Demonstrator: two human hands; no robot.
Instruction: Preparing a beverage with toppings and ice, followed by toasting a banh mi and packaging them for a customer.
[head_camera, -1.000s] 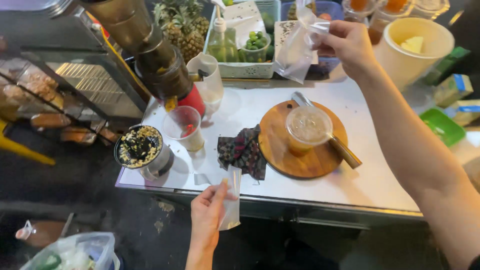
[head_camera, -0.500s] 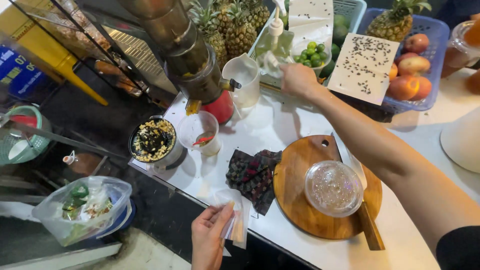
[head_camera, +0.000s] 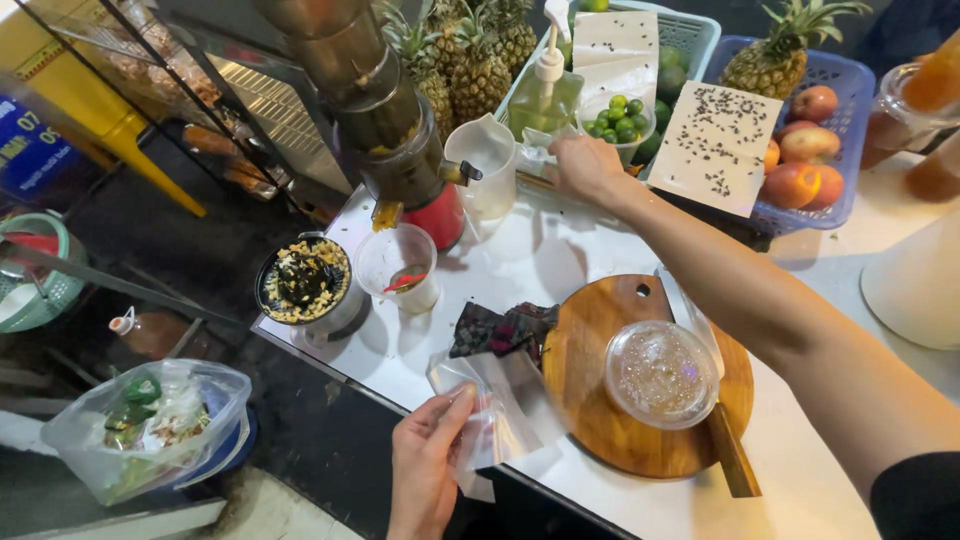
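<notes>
Left hand (head_camera: 425, 465) at 6 o'clock pinches a clear plastic bag (head_camera: 495, 405); right hand (head_camera: 583, 165), fingers curled, touches the soap pump bottle (head_camera: 545, 95) at 12 o'clock.

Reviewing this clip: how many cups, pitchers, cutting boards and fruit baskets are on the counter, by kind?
Clear plastic cups: 2 (lidded, open)
White pitcher: 1
Wooden cutting board: 1
Fruit baskets: 2 (green, blue)
Total: 6

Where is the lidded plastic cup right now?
The lidded plastic cup stands on the round wooden board, right of centre in the head view, beside the dark cloth. The left hand holds a clear plastic bag just left of it.
</notes>
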